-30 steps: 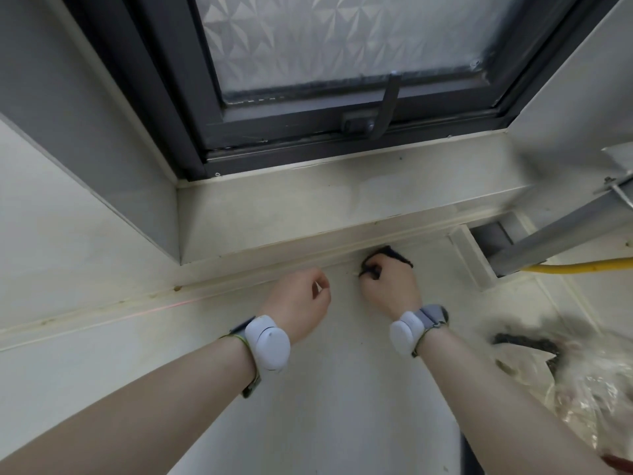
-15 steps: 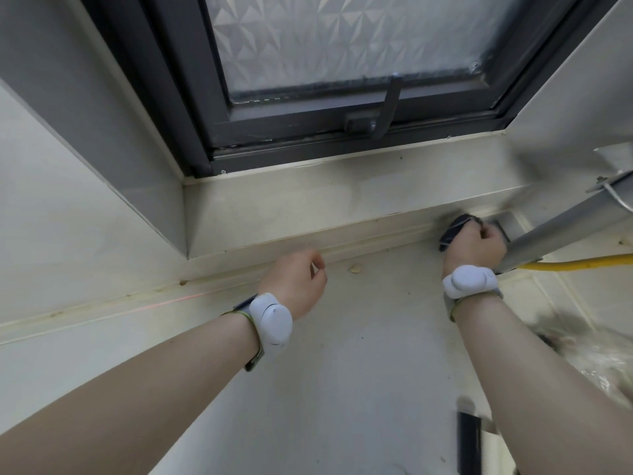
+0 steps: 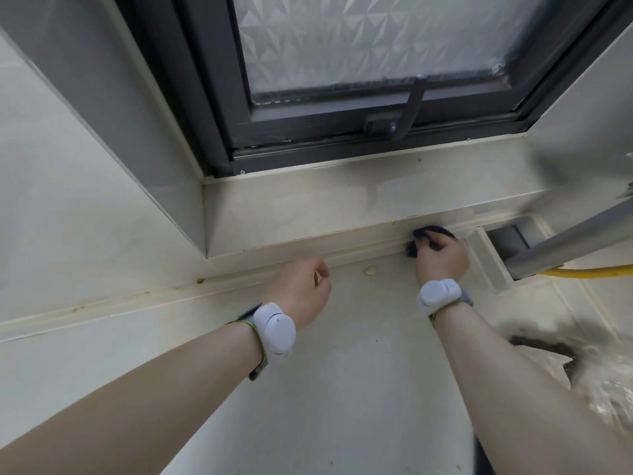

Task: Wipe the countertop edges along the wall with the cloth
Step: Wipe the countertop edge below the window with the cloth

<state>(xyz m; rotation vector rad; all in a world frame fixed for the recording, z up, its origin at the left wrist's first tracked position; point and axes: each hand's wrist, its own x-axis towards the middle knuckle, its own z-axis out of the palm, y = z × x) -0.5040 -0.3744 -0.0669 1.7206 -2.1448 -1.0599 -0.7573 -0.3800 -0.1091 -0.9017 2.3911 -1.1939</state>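
Cloth (image 3: 430, 232) (dark) in right hand (image 3: 441, 257) against countertop (image 3: 359, 354) edge

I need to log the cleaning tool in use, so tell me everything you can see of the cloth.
The cloth is dark, navy or black, soft and bunched into a small wad. The right hand grips it, fingers curled over it, hiding most of it. It is pressed against the raised strip where the countertop meets the wall under the window.
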